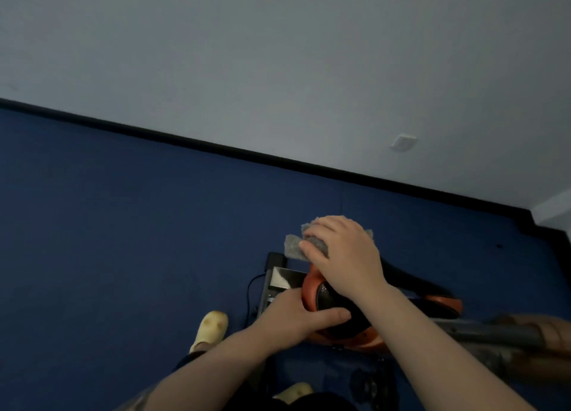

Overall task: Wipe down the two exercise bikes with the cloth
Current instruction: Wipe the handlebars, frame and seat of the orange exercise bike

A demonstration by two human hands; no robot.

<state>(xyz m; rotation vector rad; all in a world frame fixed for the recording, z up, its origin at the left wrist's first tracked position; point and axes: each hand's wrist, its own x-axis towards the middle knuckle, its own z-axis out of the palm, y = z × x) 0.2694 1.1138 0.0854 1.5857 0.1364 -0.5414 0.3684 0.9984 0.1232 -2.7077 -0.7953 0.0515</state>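
An exercise bike's orange and black saddle [321,296] fills the lower middle of the view, seen from above. My right hand [343,250] presses a grey cloth [296,246] onto the saddle's far end, fingers curled over the cloth. My left hand [296,318] grips the near left side of the saddle, thumb lying across its black top. Below the saddle a metal frame part [284,279] of the bike shows. A second bike is not in view.
Blue floor [123,225] spreads to the left. A pale wall [278,71] with a black skirting and a white socket [403,142] runs behind. My yellow shoes [211,325] stand by the bike. A grey bar [494,330] reaches in from the right.
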